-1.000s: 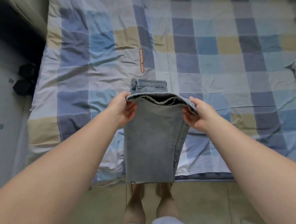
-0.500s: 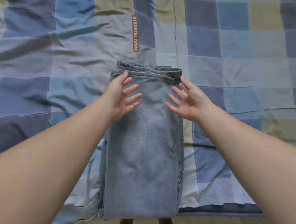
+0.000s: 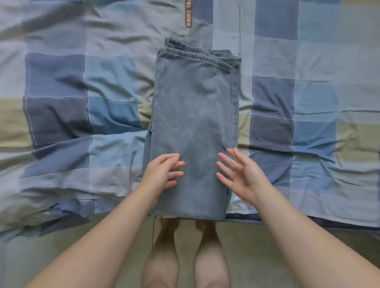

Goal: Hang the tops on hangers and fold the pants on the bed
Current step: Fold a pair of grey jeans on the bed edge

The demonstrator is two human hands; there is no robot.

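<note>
Folded jeans (image 3: 194,126) on bed (image 3: 319,95), long axis straight away from person. Over near end: left hand (image 3: 161,175), right hand (image 3: 242,177), equally close, fingers open, holding nothing.

A brown strip label (image 3: 188,9) on the checked bedsheet (image 3: 299,61), cut off at the top edge, reads "…TIFUL THING" in white.

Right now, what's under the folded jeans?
The jeans lie flat on the checked bedspread, which shows on three sides. Anything directly beneath the denim is covered.
</note>
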